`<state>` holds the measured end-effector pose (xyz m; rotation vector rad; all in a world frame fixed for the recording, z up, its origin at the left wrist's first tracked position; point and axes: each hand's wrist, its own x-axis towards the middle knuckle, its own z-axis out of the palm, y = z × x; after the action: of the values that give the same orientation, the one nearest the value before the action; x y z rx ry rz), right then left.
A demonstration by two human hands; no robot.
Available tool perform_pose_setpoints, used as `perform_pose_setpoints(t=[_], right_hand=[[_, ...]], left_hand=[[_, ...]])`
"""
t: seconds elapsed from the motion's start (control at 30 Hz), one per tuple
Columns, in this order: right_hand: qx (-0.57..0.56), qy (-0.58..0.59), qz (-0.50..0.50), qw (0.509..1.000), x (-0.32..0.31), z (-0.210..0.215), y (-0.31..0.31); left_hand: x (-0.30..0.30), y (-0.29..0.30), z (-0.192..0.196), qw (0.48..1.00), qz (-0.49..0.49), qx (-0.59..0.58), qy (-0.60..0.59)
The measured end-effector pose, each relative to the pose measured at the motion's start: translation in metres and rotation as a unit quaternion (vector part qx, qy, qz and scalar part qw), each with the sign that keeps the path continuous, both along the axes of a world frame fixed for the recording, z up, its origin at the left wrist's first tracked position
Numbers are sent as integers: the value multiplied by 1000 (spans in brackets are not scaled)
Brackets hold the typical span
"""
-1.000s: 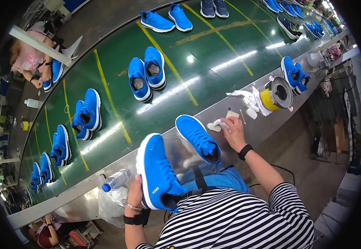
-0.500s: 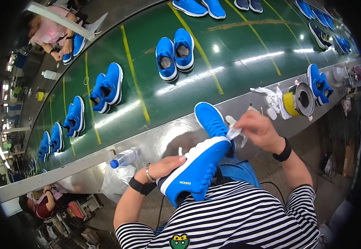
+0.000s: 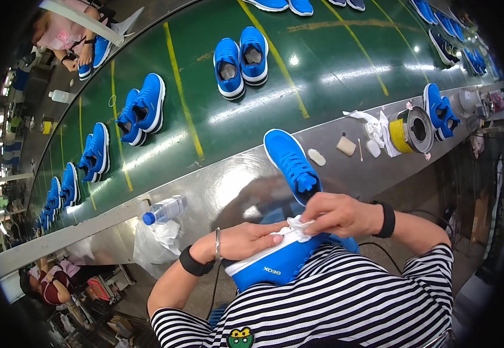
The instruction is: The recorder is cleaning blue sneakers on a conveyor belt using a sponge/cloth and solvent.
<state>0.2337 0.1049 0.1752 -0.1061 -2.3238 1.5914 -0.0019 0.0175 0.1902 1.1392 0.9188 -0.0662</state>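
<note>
Bright overhead light is flooding the scene, throwing white glare streaks across the glossy green conveyor belt (image 3: 333, 64) and a pale sheen on the grey metal ledge (image 3: 234, 185). A soft shadow is falling on that ledge near the person. The fisheye lens is bending straight edges strongly, and black vignetting is closing in around the rim. Focus is staying sharp centrally, softening outward.

Green conveyor belt (image 3: 333, 64) with yellow lines ran past a grey metal bench (image 3: 229, 180), overhead light glared, possibly concrete floor (image 3: 420, 191).
</note>
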Motion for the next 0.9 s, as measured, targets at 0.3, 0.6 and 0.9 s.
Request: perform_pose_setpoints(t=[0.3, 0.6, 0.9], right_hand=[[-13, 0, -28, 1000, -1, 2, -8], [-32, -24, -50, 998, 10, -3, -2], [-77, -96, -56, 991, 27, -7, 0]], left_hand=[[8, 10, 4, 999, -45, -12, 3], [9, 13, 5, 997, -52, -50, 20], [8, 7, 2, 1000, -20, -2, -8]])
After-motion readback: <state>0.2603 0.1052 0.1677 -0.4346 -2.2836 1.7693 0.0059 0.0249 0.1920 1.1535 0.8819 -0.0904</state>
